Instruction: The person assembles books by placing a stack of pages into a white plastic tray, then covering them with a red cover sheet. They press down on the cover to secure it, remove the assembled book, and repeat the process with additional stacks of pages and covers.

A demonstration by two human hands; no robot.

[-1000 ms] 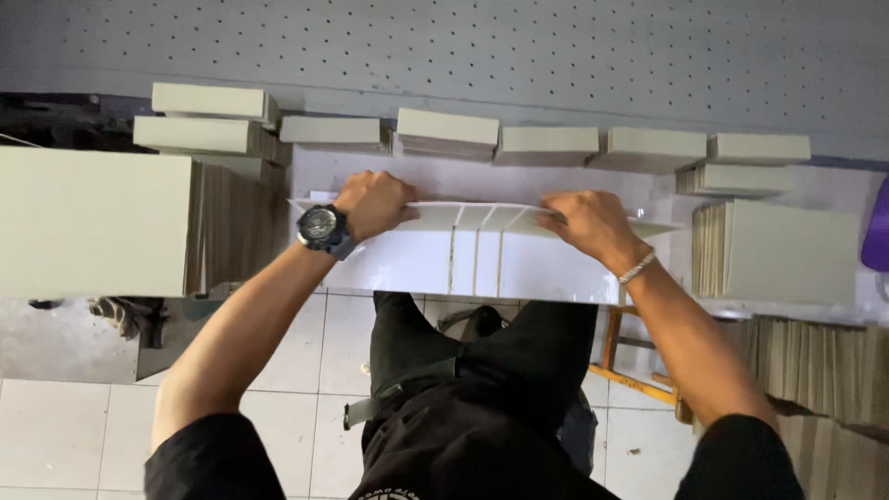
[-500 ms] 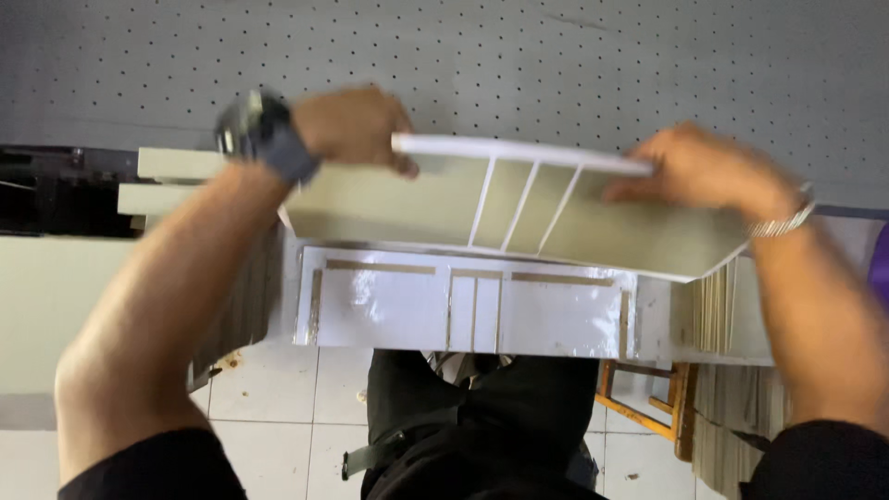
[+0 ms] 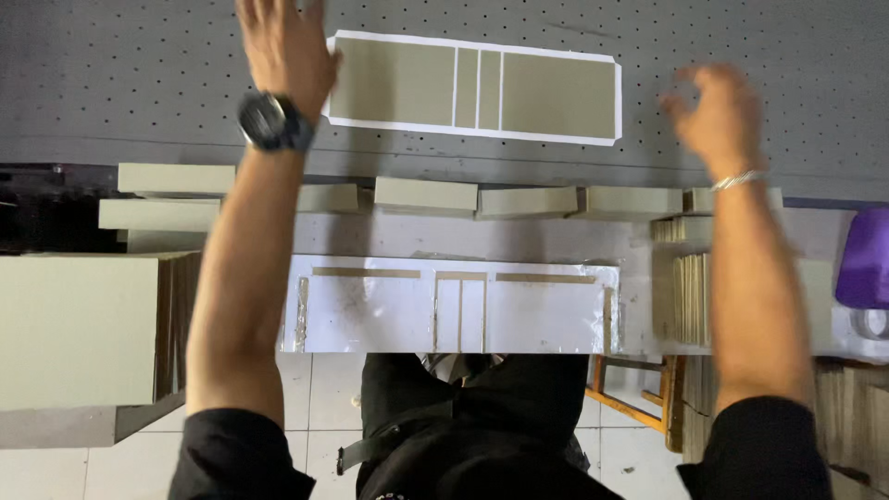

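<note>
A flat cardboard cover piece, grey-green boards edged in white paper, lies on the dark perforated table. My left hand, with a black watch on the wrist, rests flat beside the piece's left end, fingers spread. My right hand hovers to the right of the piece, blurred, fingers loosely apart, holding nothing. A white template jig with strips on it sits on the near work surface.
Several grey board blocks stand in a row along the table's near edge. A tall stack of boards is at the left, more stacked boards at the right, and a purple object at the far right.
Both hands lifted the cover piece off the white jig, carried it forward and laid it flat on the perforated table. Both hands have let go of it.
</note>
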